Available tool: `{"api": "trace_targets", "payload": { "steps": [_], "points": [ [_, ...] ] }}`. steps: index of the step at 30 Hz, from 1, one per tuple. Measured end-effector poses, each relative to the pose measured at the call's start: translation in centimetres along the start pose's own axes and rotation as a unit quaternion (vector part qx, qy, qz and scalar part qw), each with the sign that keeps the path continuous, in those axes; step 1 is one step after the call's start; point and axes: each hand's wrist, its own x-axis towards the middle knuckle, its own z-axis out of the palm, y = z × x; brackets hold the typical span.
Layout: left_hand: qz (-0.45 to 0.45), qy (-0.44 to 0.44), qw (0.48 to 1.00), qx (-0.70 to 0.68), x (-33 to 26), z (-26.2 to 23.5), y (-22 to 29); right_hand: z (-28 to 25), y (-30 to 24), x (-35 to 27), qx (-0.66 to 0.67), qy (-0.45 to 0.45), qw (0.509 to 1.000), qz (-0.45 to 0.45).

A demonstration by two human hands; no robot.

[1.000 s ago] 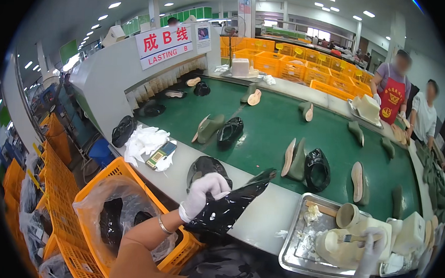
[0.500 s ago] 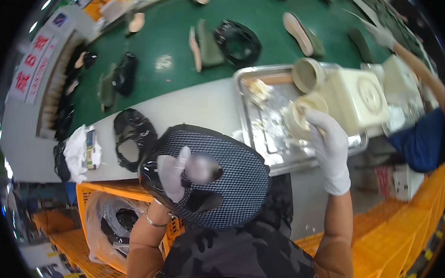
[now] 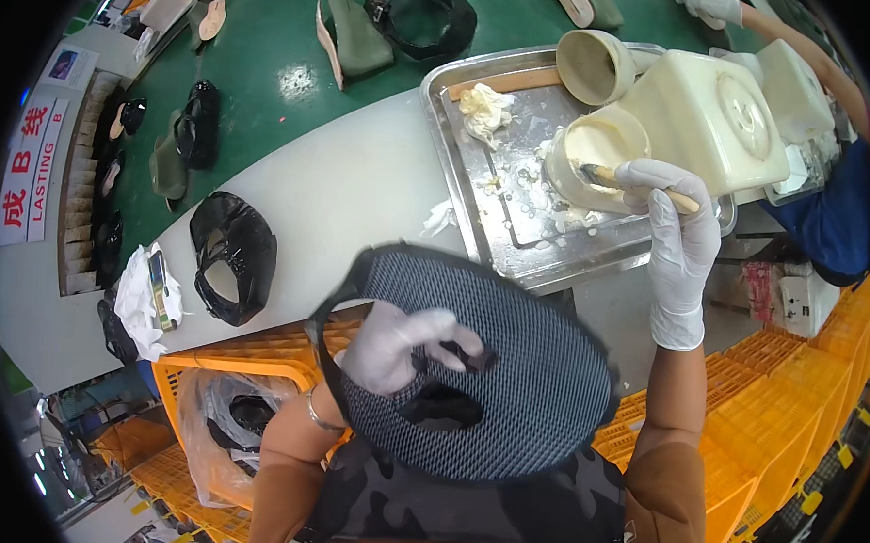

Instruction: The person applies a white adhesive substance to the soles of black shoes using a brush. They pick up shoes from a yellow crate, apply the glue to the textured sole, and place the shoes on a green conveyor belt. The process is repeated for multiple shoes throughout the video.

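In my gloved left hand (image 3: pixel 383 347) is a dark shoe upper (image 3: pixel 537 383) with grey-blue mesh facing up. That hand comes through an opening in it, and the curled fingers grip a black part near its middle. My gloved right hand (image 3: pixel 684 244) pinches a brush (image 3: pixel 606 175) by its wooden handle. The bristle end lies inside a pale cup (image 3: pixel 567 185) of creamy white paste, which hides the tip. The cup stands in a metal tray (image 3: pixel 456 166) smeared with white residue.
A second pale cup (image 3: pixel 592 70) and a cream plastic container (image 3: pixel 704 118) lie at the tray. Left of it, a black shoe upper (image 3: pixel 230 258) rests on the white ledge. Shoe parts dot the green surface (image 3: pixel 290 32). Orange crates (image 3: pixel 779 393) stand below. A co-worker's gloved hand (image 3: pixel 711 6) is at far right.
The shoe upper has moved right and spread out in my left hand, whose fingers are now curled. My right hand has shifted slightly right, and the brush shows more clearly in the cup.
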Motion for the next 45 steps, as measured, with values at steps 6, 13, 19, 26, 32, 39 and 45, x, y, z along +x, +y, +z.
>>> {"api": "trace_targets", "payload": {
  "steps": [6,13,19,26,32,39,45],
  "points": [
    [-0.167,-0.144,0.975,0.004,-2.0,-1.1,-0.8,-0.6,0.0,0.0,0.025,0.04,0.999,-0.019],
    [-0.256,-0.011,0.961,0.101,0.7,2.0,1.5,-1.7,-0.2,1.5,0.015,-0.015,0.998,-0.054],
    [-0.267,-0.012,0.962,0.058,4.2,3.3,1.6,0.0,-2.9,3.5,0.142,-0.109,0.981,-0.073],
    [-0.3,0.004,0.948,0.104,6.0,4.9,1.7,0.8,-3.4,5.6,0.062,-0.253,0.955,-0.143],
    [-0.263,0.037,0.945,0.191,6.1,5.1,2.2,-0.9,-2.6,4.8,-0.084,-0.26,0.952,-0.141],
    [-0.216,0.045,0.959,0.178,5.7,5.0,1.8,-0.4,-3.2,3.7,0.097,-0.177,0.975,-0.091],
    [-0.147,0.056,0.981,0.112,4.2,3.9,2.3,-0.7,-0.7,2.2,0.1,-0.091,0.988,-0.074]
  ]
}}
